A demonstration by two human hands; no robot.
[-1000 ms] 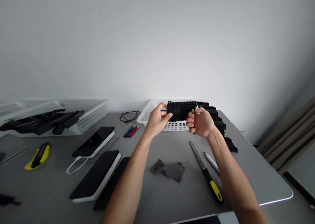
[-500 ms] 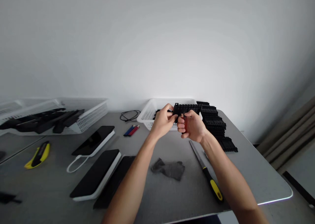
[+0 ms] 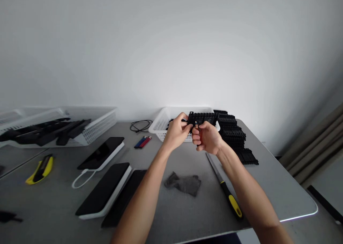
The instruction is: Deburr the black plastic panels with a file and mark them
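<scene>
My left hand (image 3: 177,132) pinches the left end of a black ridged plastic piece (image 3: 205,118), held up in front of a white basket (image 3: 160,127). Closed around a lighter (image 3: 197,127) is my right hand (image 3: 209,138), its thumb on top. A small bluish flame shows at the lighter's tip, close to the lower left part of the piece; whether it touches is unclear. Most of the lighter's body is hidden by my fingers. Similar black ridged pieces (image 3: 233,133) are stacked to the right of the basket.
A file (image 3: 226,190) with a yellow-black handle and a dark cloth (image 3: 184,184) lie on the grey table (image 3: 273,186). Leftward are two lighters (image 3: 142,142), a cable (image 3: 140,126), power banks (image 3: 103,190), a yellow-black cutter (image 3: 40,169) and a basket (image 3: 103,124) of black parts.
A flame now shows at the lighter's tip where none was visible before. The right thumb has moved down slightly, and both hands hold nearly the same place.
</scene>
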